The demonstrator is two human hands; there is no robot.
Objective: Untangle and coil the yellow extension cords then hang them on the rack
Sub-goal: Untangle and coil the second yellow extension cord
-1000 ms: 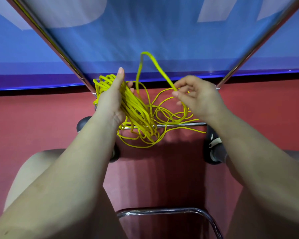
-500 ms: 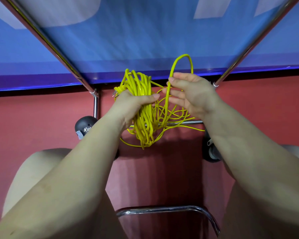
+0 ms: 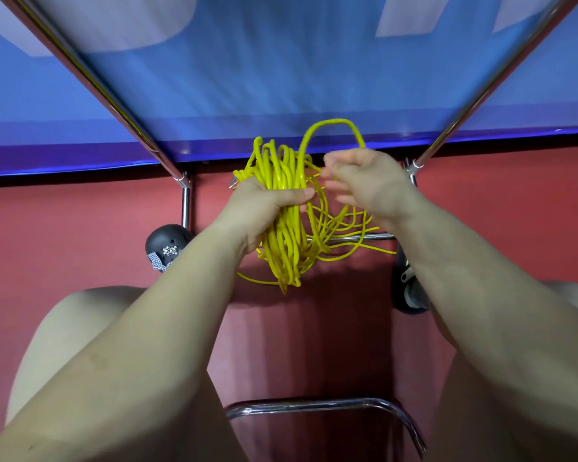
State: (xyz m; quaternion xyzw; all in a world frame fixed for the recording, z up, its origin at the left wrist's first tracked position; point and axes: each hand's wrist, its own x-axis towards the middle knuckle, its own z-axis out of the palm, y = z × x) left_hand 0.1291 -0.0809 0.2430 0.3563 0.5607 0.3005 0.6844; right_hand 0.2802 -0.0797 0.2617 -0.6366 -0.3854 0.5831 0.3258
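Red floor below, blue banner (image 3: 281,78) stretched overhead between chrome rack poles (image 3: 114,95); left hand (image 3: 264,208) is clenched round a thick bundle of yellow cord (image 3: 286,248), loops sprouting above the fist and dangling beneath it; right hand (image 3: 364,185) sits just beside, fingers curled, one tall loop (image 3: 334,123) arching up from it; its exact grip, blurred, I cannot tell.

A red floor (image 3: 64,248) fills the lower view. Across twelve o'clock spreads a blue panel (image 3: 281,78) with pale patches, framed by two chrome bars (image 3: 121,108) slanting down toward the centre. A black caster wheel (image 3: 409,288) sits at three o'clock, a chrome tube (image 3: 314,403) curves at six o'clock.
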